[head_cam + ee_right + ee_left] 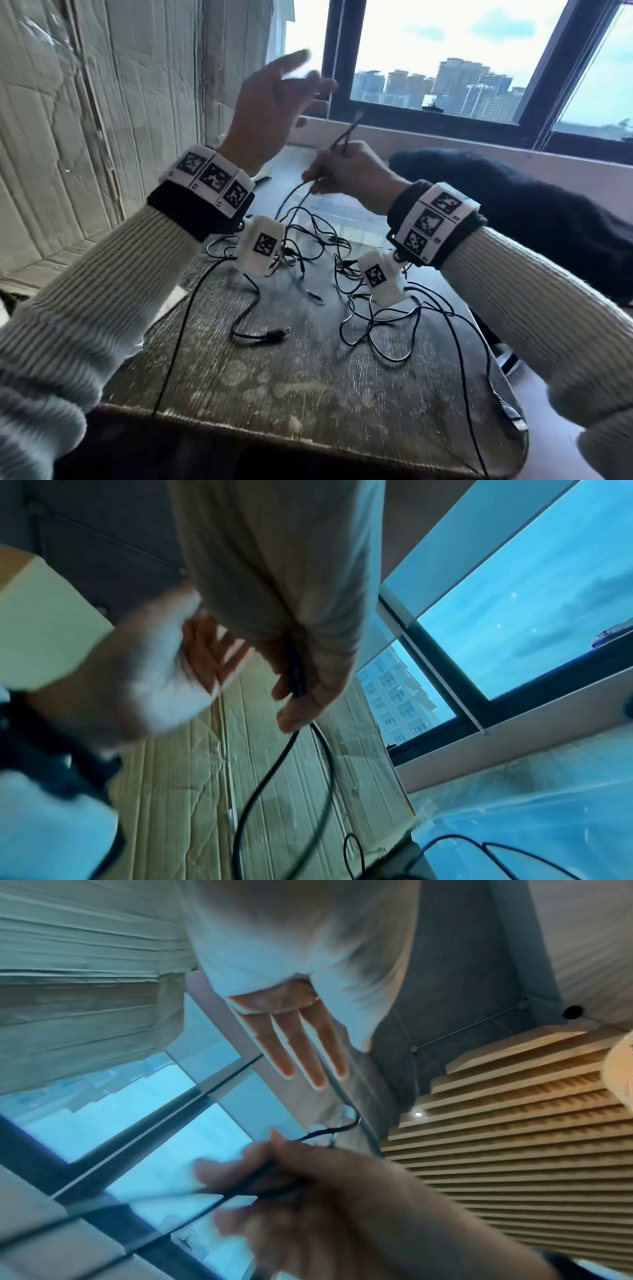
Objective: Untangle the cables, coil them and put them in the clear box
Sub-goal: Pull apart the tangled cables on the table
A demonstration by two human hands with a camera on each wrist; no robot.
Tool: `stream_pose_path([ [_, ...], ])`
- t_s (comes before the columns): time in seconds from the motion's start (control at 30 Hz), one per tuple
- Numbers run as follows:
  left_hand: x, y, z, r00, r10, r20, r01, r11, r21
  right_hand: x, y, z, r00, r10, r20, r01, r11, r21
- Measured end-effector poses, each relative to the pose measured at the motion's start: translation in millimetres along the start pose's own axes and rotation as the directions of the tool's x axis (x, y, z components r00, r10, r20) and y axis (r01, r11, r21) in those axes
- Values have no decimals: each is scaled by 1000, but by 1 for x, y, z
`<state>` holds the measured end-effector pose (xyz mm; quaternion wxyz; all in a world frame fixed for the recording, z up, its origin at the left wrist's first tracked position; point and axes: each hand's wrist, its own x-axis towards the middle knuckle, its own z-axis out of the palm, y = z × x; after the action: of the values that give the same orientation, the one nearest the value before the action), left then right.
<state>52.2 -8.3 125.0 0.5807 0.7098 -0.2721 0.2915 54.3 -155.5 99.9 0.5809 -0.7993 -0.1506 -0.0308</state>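
Note:
Several thin black cables (308, 246) lie tangled on the worn wooden table (274, 383). My right hand (325, 168) grips a doubled black cable (346, 135) above the tangle; one end sticks up past the fist and the strands hang down (260, 777) to the table. Its fingers (294, 699) are curled round the cable. My left hand (308, 72) is raised higher and to the left, blurred, with straight fingers (304, 1053) that hold nothing. The clear box (346, 214) sits behind the tangle, below my right hand.
A loose USB plug (279, 334) lies near the table's middle. Flattened cardboard (85, 120) lines the left wall. A dark garment (531, 212) is heaped at the right. The window sill (411, 137) runs behind the table.

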Motion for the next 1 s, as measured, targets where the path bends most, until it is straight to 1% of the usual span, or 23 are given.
stream_pose_path([
  [0.03, 0, -11, -2, 998, -55, -43, 56, 998, 15, 3, -3, -7, 998, -19, -66, 23, 998, 66],
  [0.07, -4, -23, -2, 990, -141, -32, 141, 990, 25, 5, -6, -13, 992, -46, -115, 56, 994, 91],
  [0.1, -12, -33, -1, 968, -247, 49, 247, 969, 15, 6, -11, -17, 985, -74, -154, 89, 992, 94],
  [0.13, -18, -44, 2, 927, -325, 189, 331, 944, -3, 6, -16, -22, 977, -102, -186, 123, 986, 109],
  [0.17, -27, -53, 6, 872, -358, 333, 365, 930, 45, 4, -22, -24, 971, -109, -212, 148, 973, 179],
  [0.2, -35, -60, 10, 819, -361, 446, 328, 932, 153, 3, -28, -27, 967, -96, -235, 163, 945, 284],
  [0.23, -42, -65, 13, 783, -357, 509, 252, 931, 265, 2, -32, -31, 963, -95, -254, 184, 915, 358],
  [0.27, -45, -74, 15, 787, -318, 528, 171, 936, 309, 3, -36, -34, 954, -104, -282, 210, 901, 380],
  [0.3, -47, -78, 16, 793, -306, 527, 182, 944, 274, 4, -38, -39, 939, -120, -321, 238, 903, 358],
  [0.33, -46, -80, 14, 798, -302, 522, 221, 952, 213, 6, -39, -43, 923, -144, -356, 259, 918, 300],
  [0.4, -40, -73, 4, 816, -335, 471, 291, 942, 165, 5, -38, -51, 899, -202, -390, 238, 970, 46],
  [0.43, -35, -68, -1, 820, -377, 431, 353, 925, 139, 3, -36, -53, 895, -230, -383, 206, 973, -103],
  [0.5, -26, -57, -7, 827, -443, 346, 462, 886, 30, 1, -27, -55, 920, -243, -308, 138, 936, -324],
  [0.53, -21, -51, -8, 830, -461, 314, 495, 868, -32, 1, -22, -52, 946, -213, -245, 107, 918, -382],
  [0.6, -15, -37, -4, 832, -474, 289, 520, 848, -105, -4, -11, -39, 991, -118, -66, 76, 890, -449],
  [0.67, -13, -23, 5, 841, -467, 271, 519, 839, -163, -9, -4, -23, 997, -26, 77, 63, 844, -533],
  [0.7, -12, -16, 9, 849, -462, 258, 514, 836, -192, -11, -2, -15, 994, 15, 105, 46, 829, -558],
  [0.73, -11, -10, 13, 856, -455, 245, 507, 831, -227, -12, 0, -10, 994, 29, 108, 39, 815, -578],
  [0.8, -10, 0, 16, 867, -436, 240, 494, 815, -304, -9, 2, -6, 996, -31, 83, 77, 773, -629],
  [0.83, -10, 3, 16, 871, -428, 239, 487, 811, -324, -7, 1, -7, 997, -54, 63, 82, 776, -625],
  [0.87, -8, 5, 15, 876, -426, 227, 481, 816, -321, -7, -3, -9, 998, -49, 42, 64, 808, -586],
  [0.93, -9, 1, 10, 887, -419, 194, 459, 847, -268, -6, -12, -18, 1000, 3, -11, -8, 887, -462],
  [1.0, -15, -9, 6, 884, -434, 173, 463, 863, -202, -10, -21, -31, 998, 0, -67, -23, 941, -339],
])
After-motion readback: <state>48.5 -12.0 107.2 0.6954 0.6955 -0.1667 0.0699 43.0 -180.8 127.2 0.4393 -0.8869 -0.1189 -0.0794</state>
